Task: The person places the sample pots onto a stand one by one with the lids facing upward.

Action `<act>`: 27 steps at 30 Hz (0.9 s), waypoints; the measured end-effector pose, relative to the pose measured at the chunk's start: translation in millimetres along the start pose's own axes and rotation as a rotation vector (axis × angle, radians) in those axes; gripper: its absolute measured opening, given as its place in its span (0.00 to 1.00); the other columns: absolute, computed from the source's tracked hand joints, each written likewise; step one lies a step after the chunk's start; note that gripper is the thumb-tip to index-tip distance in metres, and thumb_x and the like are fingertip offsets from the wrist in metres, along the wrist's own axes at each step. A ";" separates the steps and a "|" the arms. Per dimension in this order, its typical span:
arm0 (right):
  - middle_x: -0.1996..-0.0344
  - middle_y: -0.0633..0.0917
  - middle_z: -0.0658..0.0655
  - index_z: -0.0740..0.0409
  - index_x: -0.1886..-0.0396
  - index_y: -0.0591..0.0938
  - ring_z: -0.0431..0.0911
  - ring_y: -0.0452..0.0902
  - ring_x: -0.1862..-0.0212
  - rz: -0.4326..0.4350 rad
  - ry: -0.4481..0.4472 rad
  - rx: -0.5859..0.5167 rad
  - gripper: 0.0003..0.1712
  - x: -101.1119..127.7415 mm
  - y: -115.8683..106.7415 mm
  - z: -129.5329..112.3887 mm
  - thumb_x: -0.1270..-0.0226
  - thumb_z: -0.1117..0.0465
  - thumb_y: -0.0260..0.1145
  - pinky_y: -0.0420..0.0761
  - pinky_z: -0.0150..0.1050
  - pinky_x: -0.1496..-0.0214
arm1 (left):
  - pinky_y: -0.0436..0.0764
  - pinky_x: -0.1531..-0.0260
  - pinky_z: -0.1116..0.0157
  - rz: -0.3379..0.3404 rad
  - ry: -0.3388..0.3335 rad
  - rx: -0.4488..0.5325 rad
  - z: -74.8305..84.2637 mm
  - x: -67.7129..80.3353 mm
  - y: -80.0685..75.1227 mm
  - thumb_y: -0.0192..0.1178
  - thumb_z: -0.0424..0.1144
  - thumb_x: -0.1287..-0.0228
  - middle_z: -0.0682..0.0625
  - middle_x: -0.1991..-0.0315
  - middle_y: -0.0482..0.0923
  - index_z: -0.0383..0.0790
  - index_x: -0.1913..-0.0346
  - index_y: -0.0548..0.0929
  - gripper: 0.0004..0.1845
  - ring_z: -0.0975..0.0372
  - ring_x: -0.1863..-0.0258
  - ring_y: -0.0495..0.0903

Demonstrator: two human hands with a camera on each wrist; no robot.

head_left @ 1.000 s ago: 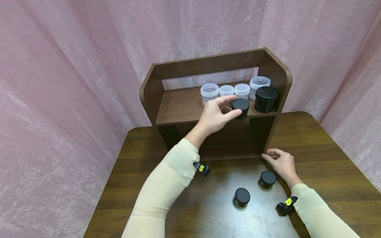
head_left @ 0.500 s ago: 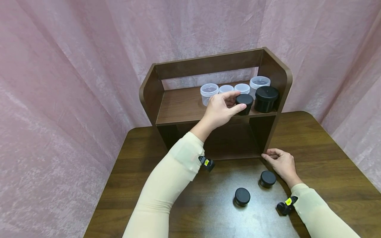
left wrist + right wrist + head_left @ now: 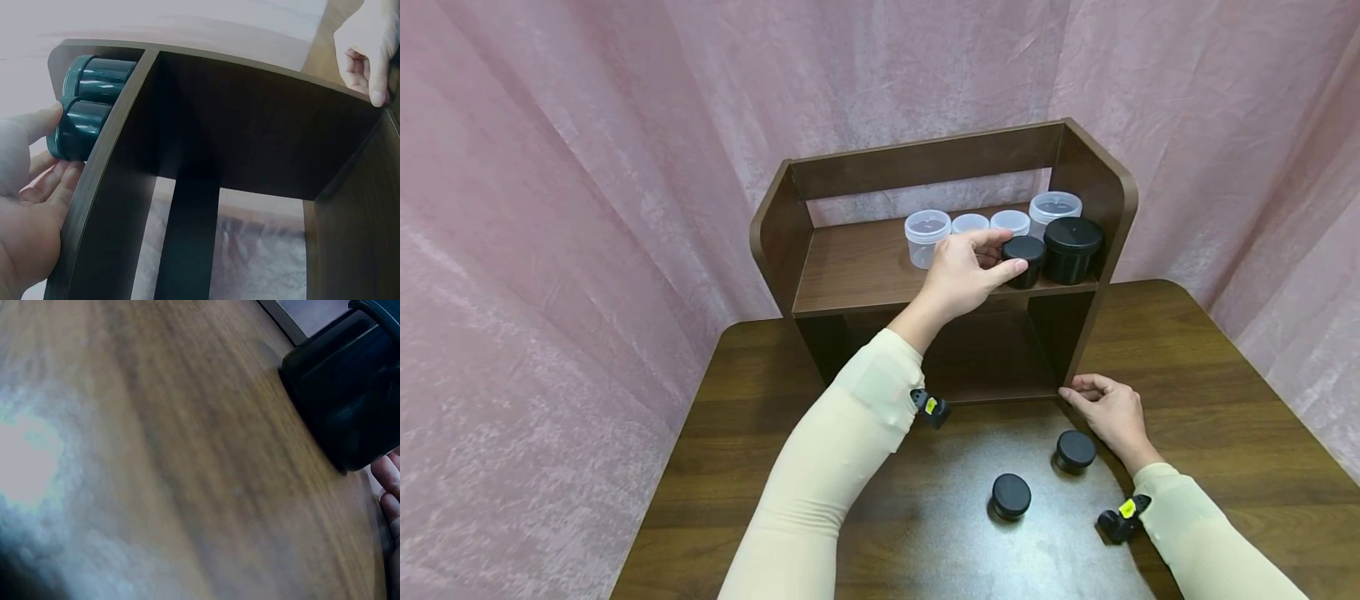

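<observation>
My left hand [image 3: 962, 271] pinches a small black lidded jar [image 3: 1024, 260] between thumb and fingers at the front of the upper shelf [image 3: 857, 267]. Right beside it stands a larger black jar [image 3: 1071, 250], near the shelf's right side; in the left wrist view the small jar [image 3: 78, 130] sits right against the larger one [image 3: 103, 80]. My right hand [image 3: 1108, 412] touches the lower front corner of the wooden shelf unit's right side with thumb and fingertips. In the right wrist view only a few of its fingers [image 3: 389, 481] show behind a black jar [image 3: 347, 387].
Behind the left hand, several clear lidded jars [image 3: 927, 237] stand in a row on the upper shelf. Two small black jars, one nearer the front [image 3: 1011, 497] and one by the right hand [image 3: 1074, 452], stand on the wooden table [image 3: 925, 517]. Pink curtains [image 3: 625, 208] hang behind.
My left hand has carried the small black jar to the right and slightly up, from in front of the clear jars to beside the larger black jar. The right hand has stayed still.
</observation>
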State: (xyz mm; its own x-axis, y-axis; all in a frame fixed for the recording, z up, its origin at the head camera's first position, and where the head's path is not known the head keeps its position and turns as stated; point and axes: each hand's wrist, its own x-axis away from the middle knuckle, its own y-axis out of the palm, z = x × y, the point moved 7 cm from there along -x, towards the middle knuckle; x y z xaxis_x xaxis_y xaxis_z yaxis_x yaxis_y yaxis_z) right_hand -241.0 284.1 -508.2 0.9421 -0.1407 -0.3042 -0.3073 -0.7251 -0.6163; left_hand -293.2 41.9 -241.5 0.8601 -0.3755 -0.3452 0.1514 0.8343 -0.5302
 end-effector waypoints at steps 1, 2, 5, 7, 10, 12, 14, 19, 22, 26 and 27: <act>0.70 0.87 0.52 0.54 0.64 0.86 0.31 0.78 0.71 0.001 0.000 0.000 0.16 0.2 0.0 -0.1 0.42 0.47 0.72 0.73 0.25 0.72 | 0.78 0.61 0.77 0.003 0.002 0.005 0.1 -0.1 0.2 0.70 0.42 0.43 0.49 0.57 0.83 0.39 0.43 0.81 0.24 0.67 0.61 0.82; 0.70 0.87 0.53 0.54 0.64 0.86 0.31 0.78 0.71 0.002 -0.004 -0.002 0.16 0.3 -0.3 -0.4 0.42 0.47 0.72 0.73 0.25 0.72 | 0.78 0.61 0.77 0.005 0.002 0.009 0.4 -0.1 0.3 0.70 0.42 0.43 0.49 0.57 0.83 0.39 0.43 0.81 0.24 0.67 0.61 0.82; 0.70 0.87 0.52 0.54 0.64 0.86 0.30 0.78 0.72 0.003 -0.006 -0.002 0.16 0.7 -0.3 -0.9 0.43 0.47 0.73 0.73 0.24 0.72 | 0.78 0.61 0.77 0.009 -0.008 0.018 -0.3 0.0 0.3 0.70 0.42 0.42 0.50 0.56 0.82 0.40 0.43 0.81 0.24 0.68 0.61 0.81; 0.70 0.87 0.52 0.54 0.64 0.86 0.30 0.78 0.72 0.004 -0.009 -0.003 0.16 0.8 -0.3 -1.5 0.43 0.47 0.73 0.73 0.24 0.72 | 0.78 0.62 0.77 0.016 -0.009 0.017 -0.6 0.4 -0.1 0.70 0.42 0.42 0.50 0.56 0.82 0.40 0.43 0.81 0.24 0.68 0.61 0.81; 0.71 0.87 0.52 0.54 0.64 0.86 0.29 0.77 0.72 0.006 -0.012 -0.005 0.16 0.8 -0.9 -2.5 0.43 0.48 0.73 0.73 0.24 0.72 | 0.78 0.62 0.77 0.031 -0.005 0.009 -1.0 1.0 -0.5 0.70 0.43 0.43 0.51 0.56 0.81 0.40 0.43 0.81 0.24 0.69 0.61 0.81; 0.71 0.87 0.52 0.54 0.65 0.86 0.28 0.77 0.72 0.009 -0.015 -0.008 0.15 0.7 -1.8 -3.5 0.43 0.48 0.73 0.73 0.24 0.72 | 0.78 0.62 0.78 0.042 -0.001 0.007 -0.8 1.3 -0.7 0.70 0.43 0.43 0.51 0.56 0.81 0.40 0.43 0.81 0.24 0.69 0.61 0.81; 0.71 0.87 0.53 0.55 0.65 0.86 0.28 0.77 0.72 0.010 -0.020 -0.011 0.15 0.6 -2.5 -4.2 0.43 0.48 0.73 0.72 0.23 0.72 | 0.78 0.61 0.78 0.052 -0.002 0.009 -0.7 1.8 -0.5 0.70 0.43 0.43 0.50 0.55 0.81 0.40 0.43 0.81 0.24 0.69 0.61 0.81; 0.71 0.87 0.53 0.55 0.65 0.86 0.28 0.77 0.72 0.014 -0.021 -0.006 0.15 0.8 -3.3 -3.1 0.43 0.49 0.73 0.72 0.23 0.72 | 0.77 0.61 0.79 0.071 -0.005 0.000 0.9 2.9 0.9 0.70 0.43 0.43 0.50 0.53 0.80 0.40 0.42 0.81 0.25 0.70 0.60 0.81; 0.71 0.87 0.53 0.54 0.65 0.86 0.29 0.78 0.72 0.013 -0.019 -0.003 0.15 1.0 -3.2 -2.1 0.43 0.49 0.73 0.72 0.23 0.72 | 0.77 0.61 0.79 0.073 0.001 -0.007 2.1 3.2 1.9 0.70 0.42 0.42 0.50 0.52 0.80 0.40 0.42 0.81 0.25 0.69 0.60 0.81; 0.71 0.87 0.53 0.54 0.64 0.86 0.29 0.78 0.72 0.010 -0.017 -0.001 0.15 1.3 -3.5 -1.6 0.43 0.48 0.73 0.72 0.23 0.72 | 0.77 0.61 0.79 0.075 0.007 -0.017 3.0 3.4 2.7 0.69 0.42 0.42 0.50 0.52 0.80 0.40 0.42 0.81 0.25 0.69 0.59 0.81; 0.71 0.87 0.53 0.54 0.65 0.86 0.29 0.78 0.72 0.010 -0.017 0.000 0.15 1.4 -3.7 -1.5 0.43 0.48 0.73 0.72 0.23 0.72 | 0.77 0.61 0.79 0.075 0.008 -0.019 3.0 3.4 2.8 0.69 0.42 0.42 0.50 0.52 0.80 0.40 0.42 0.81 0.25 0.69 0.59 0.81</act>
State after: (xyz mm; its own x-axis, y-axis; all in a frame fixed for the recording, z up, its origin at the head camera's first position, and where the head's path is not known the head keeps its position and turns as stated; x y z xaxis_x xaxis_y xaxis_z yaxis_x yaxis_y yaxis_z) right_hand -238.4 285.5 -505.3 0.9365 -0.1370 -0.3227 -0.3170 -0.7240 -0.6127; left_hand -288.4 44.2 -241.9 0.8648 -0.3152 -0.3909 0.0769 0.8524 -0.5172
